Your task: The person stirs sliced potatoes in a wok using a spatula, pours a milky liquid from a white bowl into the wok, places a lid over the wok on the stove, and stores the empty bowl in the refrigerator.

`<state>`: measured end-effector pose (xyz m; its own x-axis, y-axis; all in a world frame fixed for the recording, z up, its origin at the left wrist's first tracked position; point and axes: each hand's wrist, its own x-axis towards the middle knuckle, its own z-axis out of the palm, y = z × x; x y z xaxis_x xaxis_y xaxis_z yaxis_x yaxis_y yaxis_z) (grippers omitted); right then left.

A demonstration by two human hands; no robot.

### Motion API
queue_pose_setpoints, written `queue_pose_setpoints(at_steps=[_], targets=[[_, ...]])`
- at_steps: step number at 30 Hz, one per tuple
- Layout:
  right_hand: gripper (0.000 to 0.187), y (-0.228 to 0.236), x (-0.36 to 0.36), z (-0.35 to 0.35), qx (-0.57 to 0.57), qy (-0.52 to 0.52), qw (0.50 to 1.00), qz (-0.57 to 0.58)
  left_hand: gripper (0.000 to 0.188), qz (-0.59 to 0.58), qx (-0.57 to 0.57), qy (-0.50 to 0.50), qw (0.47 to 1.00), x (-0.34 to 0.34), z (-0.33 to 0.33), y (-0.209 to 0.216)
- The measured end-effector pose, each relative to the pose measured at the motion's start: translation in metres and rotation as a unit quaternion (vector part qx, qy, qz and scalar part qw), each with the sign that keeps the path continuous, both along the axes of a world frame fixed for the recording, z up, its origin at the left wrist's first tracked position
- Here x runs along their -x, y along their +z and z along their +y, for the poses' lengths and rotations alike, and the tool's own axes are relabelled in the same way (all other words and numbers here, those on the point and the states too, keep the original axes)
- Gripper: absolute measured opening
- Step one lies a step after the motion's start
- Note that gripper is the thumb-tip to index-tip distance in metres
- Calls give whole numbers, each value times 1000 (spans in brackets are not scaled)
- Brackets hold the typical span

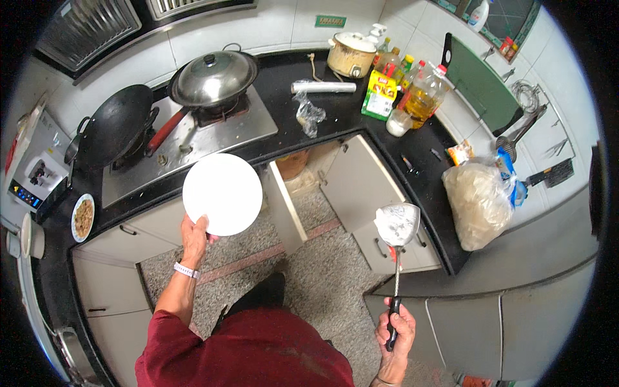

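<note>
My left hand (pixel 195 242) grips the near rim of a round white plate (pixel 223 193), fingers under it and thumb on top. The plate hangs in front of the stove's right part, and nothing shows on it. In my right hand (pixel 398 329), fingers wrap round the black handle of a wok spatula (pixel 398 227). Its metal blade points away from me and carries a white smear or glare; I cannot tell which. A lidded wok (pixel 215 77) with a red handle sits on the right burner. An uncovered black wok (pixel 116 126) stands on the left burner.
Two cabinet doors (pixel 361 184) stand ajar below the counter corner. Bottles (pixel 422 97), a seasoning bag (pixel 379 95) and a rice cooker (pixel 351 55) line the back. A full plastic bag (pixel 478 203) sits at right. A plate of food (pixel 83 218) lies at far left.
</note>
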<state>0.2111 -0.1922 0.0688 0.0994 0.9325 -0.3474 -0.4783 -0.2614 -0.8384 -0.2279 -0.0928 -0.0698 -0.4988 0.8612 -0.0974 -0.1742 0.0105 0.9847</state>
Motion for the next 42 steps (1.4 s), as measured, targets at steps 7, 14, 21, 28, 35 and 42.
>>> queue_pose_setpoints(at_steps=[7, 14, 21, 28, 35, 42], targets=[[39, 14, -1, 91, -39, 130, 991, -7, 26, -194, -2, -86, 977, -72, 119, 14], [39, 10, 16, 201, 26, 200, 979, -26, 27, -251, 36, -140, 957, -114, 223, 11], [35, -4, 39, 320, 59, 306, 947, -75, 21, -273, 63, -134, 951, -127, 290, 8], [33, -23, 59, 438, 93, 387, 915, -66, 24, -259, 94, -122, 953, -140, 329, 0], [31, -47, 59, 532, 128, 488, 861, -63, 27, -269, 123, -25, 955, -150, 364, 5], [32, -68, 72, 597, 119, 571, 808, -82, 31, -269, 126, 31, 954, -150, 392, 0]])
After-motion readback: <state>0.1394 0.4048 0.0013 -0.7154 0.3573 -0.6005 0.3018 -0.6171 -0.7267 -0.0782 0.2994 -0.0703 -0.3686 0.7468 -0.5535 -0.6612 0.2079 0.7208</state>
